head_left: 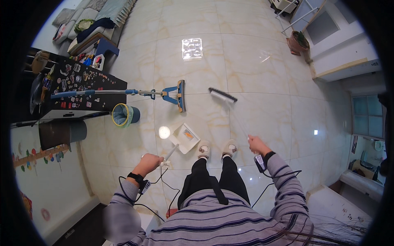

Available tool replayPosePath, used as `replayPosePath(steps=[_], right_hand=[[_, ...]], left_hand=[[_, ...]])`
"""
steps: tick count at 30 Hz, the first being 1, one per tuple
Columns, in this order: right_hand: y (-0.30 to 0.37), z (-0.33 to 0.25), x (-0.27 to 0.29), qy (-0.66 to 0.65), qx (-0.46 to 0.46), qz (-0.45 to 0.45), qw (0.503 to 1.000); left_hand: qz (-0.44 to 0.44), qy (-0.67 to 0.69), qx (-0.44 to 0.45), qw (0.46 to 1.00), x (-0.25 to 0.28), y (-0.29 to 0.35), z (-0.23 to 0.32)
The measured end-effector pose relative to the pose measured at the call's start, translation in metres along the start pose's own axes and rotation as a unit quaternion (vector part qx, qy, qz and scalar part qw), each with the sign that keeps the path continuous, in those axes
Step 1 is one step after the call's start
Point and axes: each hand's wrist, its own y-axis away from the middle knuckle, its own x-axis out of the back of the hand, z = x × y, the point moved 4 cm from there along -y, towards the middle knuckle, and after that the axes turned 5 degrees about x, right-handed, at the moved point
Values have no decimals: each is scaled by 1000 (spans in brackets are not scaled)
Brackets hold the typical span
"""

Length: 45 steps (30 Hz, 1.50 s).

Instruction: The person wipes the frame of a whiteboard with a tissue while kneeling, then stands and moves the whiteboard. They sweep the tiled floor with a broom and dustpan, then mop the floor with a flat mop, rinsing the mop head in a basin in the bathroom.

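Note:
My left hand (150,164) is closed around the light handle of a white dustpan (192,144), which rests on the tiled floor in front of my left foot. A small orange and grey scrap (188,134) lies in the pan. My right hand (258,144) is wrapped round the thin pale handle of a broom (223,95). The broom's head, white with a dark bristle edge, is out ahead of my feet, apart from the dustpan. Whether its bristles touch the floor I cannot tell.
A blue sponge mop (179,96) leans out from a black sticker-covered cabinet (74,78) on the left. Beside it stands a lined trash bin (122,115). A sofa (88,16) is at the far left, a potted plant (298,42) at the far right. Cables hang from both wrists.

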Motion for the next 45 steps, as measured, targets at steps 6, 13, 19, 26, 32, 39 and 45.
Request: replayPosePath(steps=[6,13,19,26,32,39,45], right_hand=[[86,5,-52,-43,-108,-182,976],[154,-7,-52,-168,-117,-169,964],[186,38,-32,-320,-195,4,927],[111,132,-8,-476,-202,167,839],[79,149,-30,-490,-258,118,824],[142,61,-119,-373,-230,-100,893],[162,-2,-129,-290,-167,-173,926]], left_hand=[[-3,-15,3,1000,-8,-5,1],[-18,0,-1,1000,-7,-2,-6],[-7,-34,-31,999,-12,7,-6],[15,-23,-38,999,-15,5,-7],[5,-16,-31,999,-10,3,-7],[12,-7,-28,1000,-11,0,-4],[24,9,-27,999,-16,3,-7]])
